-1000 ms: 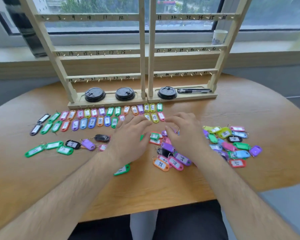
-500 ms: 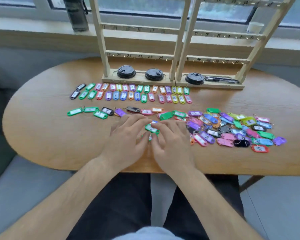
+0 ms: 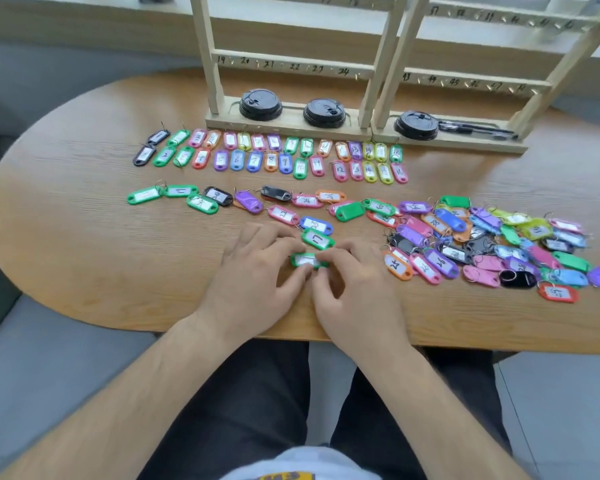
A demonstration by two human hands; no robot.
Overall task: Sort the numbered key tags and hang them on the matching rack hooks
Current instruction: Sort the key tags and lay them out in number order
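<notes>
Drawn back from the loose pile (image 3: 482, 244) at 3 o'clock, left hand (image 3: 257, 271) and right hand (image 3: 354, 282) pinch one green tag (image 3: 305, 260) with curled fingertips, at 6 o'clock of tag 17 (image 3: 317, 239); probably reading it for sorting; nothing hung yet.

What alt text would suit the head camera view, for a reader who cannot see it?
The left hand and the right hand pinch one green key tag over a wooden table. Beyond them lie neat rows of coloured tags before a rack with numbered hooks, and a loose pile at the right.
</notes>
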